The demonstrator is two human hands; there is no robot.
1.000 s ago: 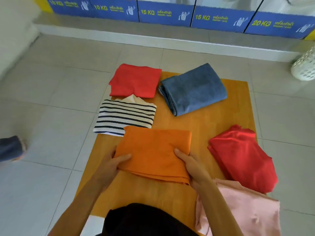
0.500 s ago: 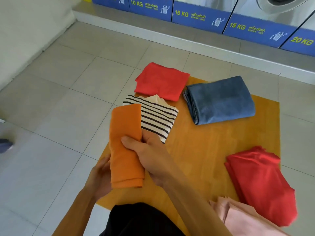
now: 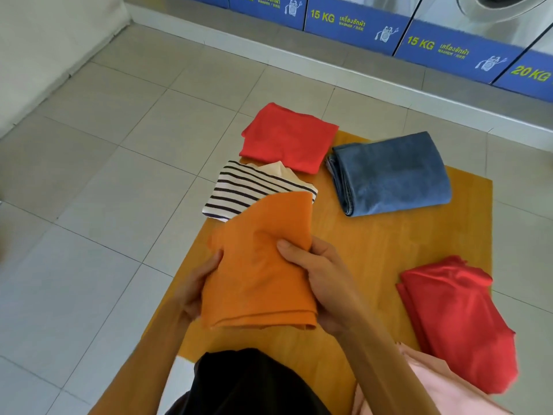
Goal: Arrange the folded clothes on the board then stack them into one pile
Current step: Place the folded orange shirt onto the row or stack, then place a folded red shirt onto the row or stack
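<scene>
Both hands hold a folded orange cloth (image 3: 260,268) just above the near left part of the wooden board (image 3: 380,241). My left hand (image 3: 196,290) grips its left edge and my right hand (image 3: 320,274) grips its right edge. The cloth's far corner overlaps a folded striped shirt (image 3: 239,191). Behind the shirt a folded red shirt (image 3: 288,137) lies at the board's far left corner. Folded blue jeans (image 3: 389,173) rest at the far middle. A shiny red garment (image 3: 457,319) lies at the near right, with a pink cloth (image 3: 434,384) below it.
The board lies on a grey tiled floor (image 3: 104,175). A row of washing machines with blue labelled panels (image 3: 356,23) runs along the far side behind a raised step. A white wall (image 3: 45,46) stands at the left. My dark clothing (image 3: 248,381) fills the bottom centre.
The orange cloth lay flat on the board a second ago. Both hands lifted it, turned it narrow and upright, and now hold it spread wider over the board's near left part.
</scene>
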